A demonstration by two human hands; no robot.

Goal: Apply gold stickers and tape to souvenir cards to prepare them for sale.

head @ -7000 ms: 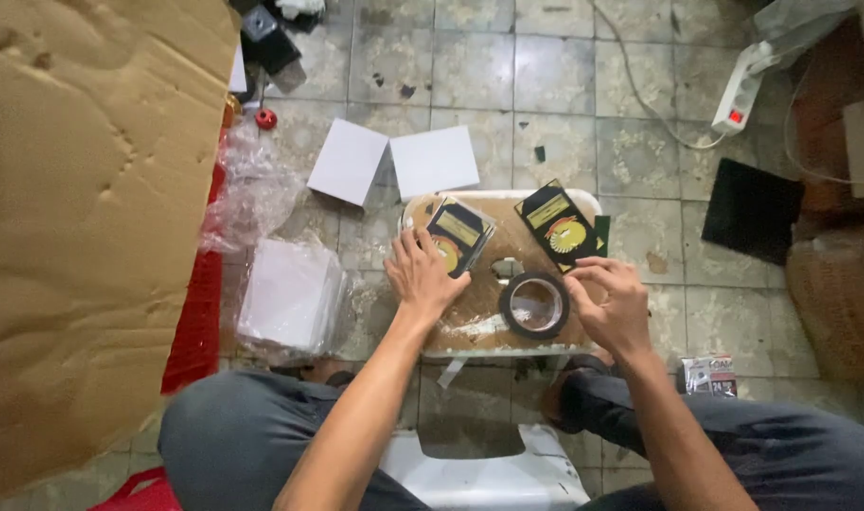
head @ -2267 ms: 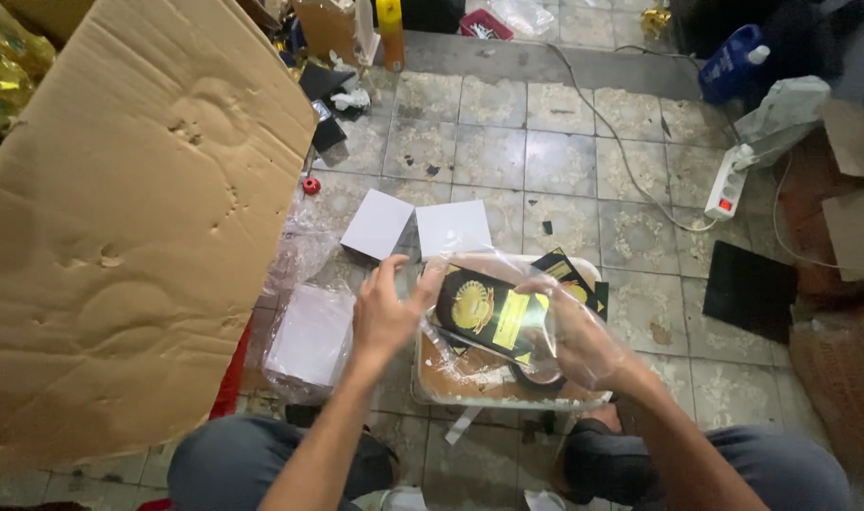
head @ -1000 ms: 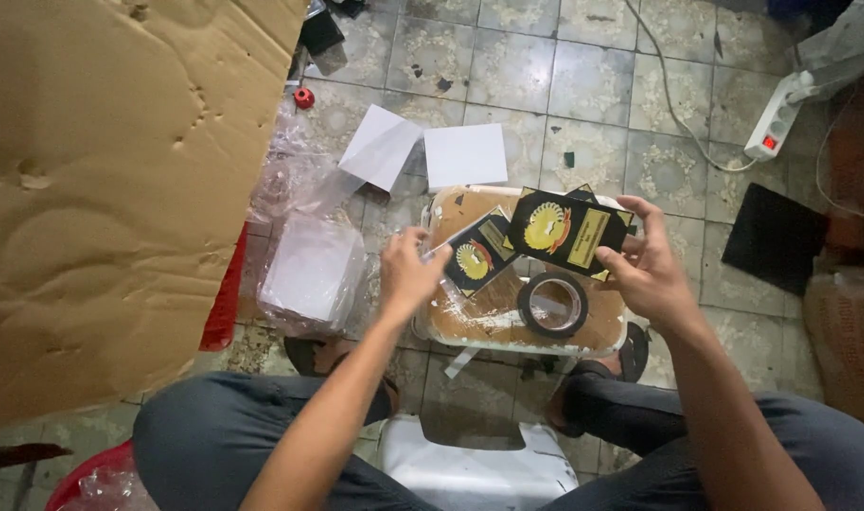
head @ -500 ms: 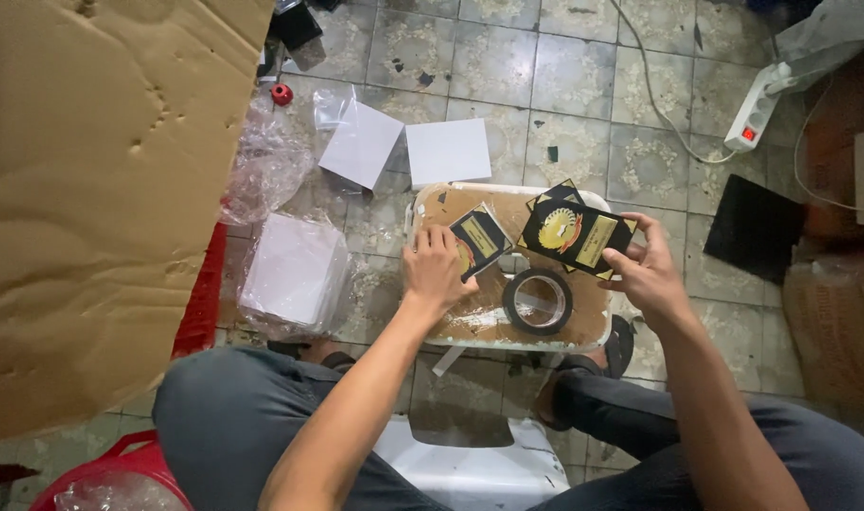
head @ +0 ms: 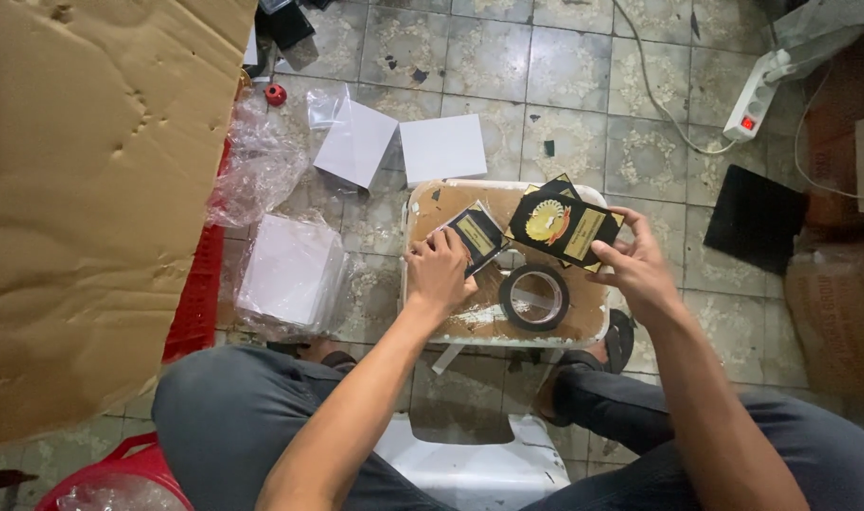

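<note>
My left hand (head: pixel 440 274) rests on a small black and gold card (head: pixel 478 235) lying on a low white stool with a brown, worn top (head: pixel 430 203). My right hand (head: pixel 634 267) grips the lower right edge of a larger black packet with a gold emblem (head: pixel 563 223), held just above the stool's far right side. Another black packet (head: pixel 557 185) peeks out from behind it. A roll of dark tape (head: pixel 535 296) lies flat on the stool between my hands.
A large cardboard sheet (head: pixel 82 189) fills the left. White cards (head: pixel 441 148) and a bagged white stack (head: pixel 288 272) lie on the tiled floor. A power strip (head: pixel 757 90), a black sheet (head: pixel 757 220), cardboard boxes (head: pixel 844 284), and a red crate (head: pixel 197 303) surround me.
Over the last second my right hand has brought the emblem packet down closer to the stool. My left hand has stayed on the small card.
</note>
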